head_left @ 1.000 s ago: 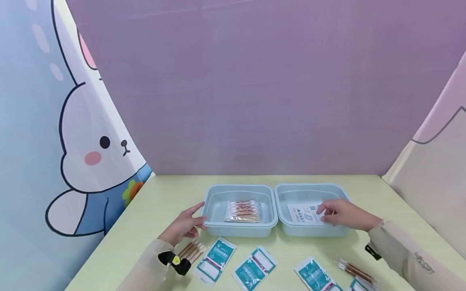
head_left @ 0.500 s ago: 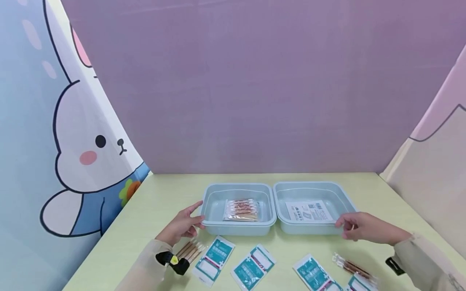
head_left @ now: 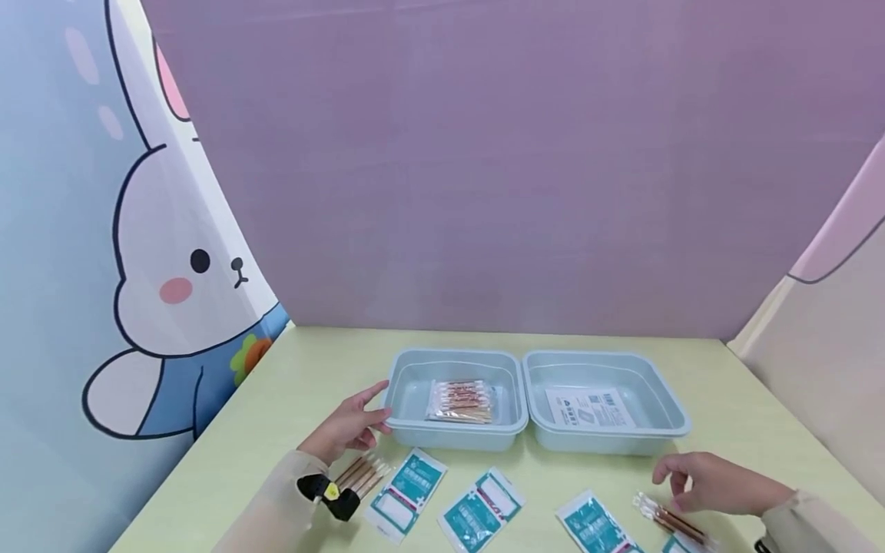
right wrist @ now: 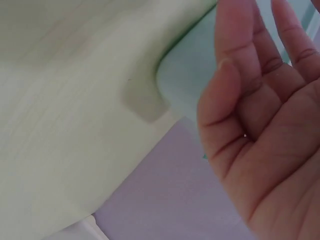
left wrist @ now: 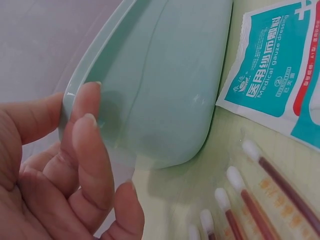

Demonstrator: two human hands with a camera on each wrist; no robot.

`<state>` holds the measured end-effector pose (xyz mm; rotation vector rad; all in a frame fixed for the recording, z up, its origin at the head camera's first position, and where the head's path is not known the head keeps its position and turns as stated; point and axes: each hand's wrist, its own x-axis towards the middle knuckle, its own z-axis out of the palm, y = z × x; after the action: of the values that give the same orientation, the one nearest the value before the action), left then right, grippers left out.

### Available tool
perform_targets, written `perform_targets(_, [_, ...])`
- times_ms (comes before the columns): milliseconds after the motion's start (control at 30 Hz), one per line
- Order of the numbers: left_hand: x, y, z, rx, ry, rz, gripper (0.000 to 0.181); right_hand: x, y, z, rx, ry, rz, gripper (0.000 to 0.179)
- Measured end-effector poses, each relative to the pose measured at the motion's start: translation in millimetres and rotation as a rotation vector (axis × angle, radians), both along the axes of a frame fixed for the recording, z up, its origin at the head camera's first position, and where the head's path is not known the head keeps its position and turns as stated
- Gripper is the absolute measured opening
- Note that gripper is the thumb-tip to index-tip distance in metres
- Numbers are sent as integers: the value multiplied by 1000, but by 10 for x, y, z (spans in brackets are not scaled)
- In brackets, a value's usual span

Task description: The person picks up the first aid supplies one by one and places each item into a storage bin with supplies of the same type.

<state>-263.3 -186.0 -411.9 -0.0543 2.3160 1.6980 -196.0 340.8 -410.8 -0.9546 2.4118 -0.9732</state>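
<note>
My left hand (head_left: 349, 422) pinches the rim of the left pale blue plastic basin (head_left: 449, 440) at its left side. In the left wrist view the thumb and fingers lie on opposite sides of that rim. A clear bag of cotton swabs (head_left: 462, 401) lies in this basin. Beside it stands a matching right basin (head_left: 601, 444), with a white printed packet (head_left: 588, 408) flat inside. My right hand (head_left: 722, 482) hangs loosely curled, holding nothing, in front of the right basin. Just below it is a clear pack of brown-stemmed swabs (head_left: 672, 521).
Another pack of brown-stemmed swabs (head_left: 362, 474) lies by the left wrist. Teal and white gauze dressing packets (head_left: 408, 491) lie along the table front, including a middle packet (head_left: 482, 508) and a right packet (head_left: 594, 524). A purple panel (head_left: 484, 169) stands behind the table.
My right hand has moved out of the right basin, rightward and toward me, to above the swab pack. The left hand has stayed on its rim.
</note>
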Motion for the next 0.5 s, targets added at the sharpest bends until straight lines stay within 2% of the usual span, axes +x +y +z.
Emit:
perform_targets(200, [-5,-8,-12,8,1,6,60,28,22,-38,103,10,-79,18])
perform_targets(500, [-17,-19,-18,31,-5,-13,60,59,29,-142,104,-51,-108,16])
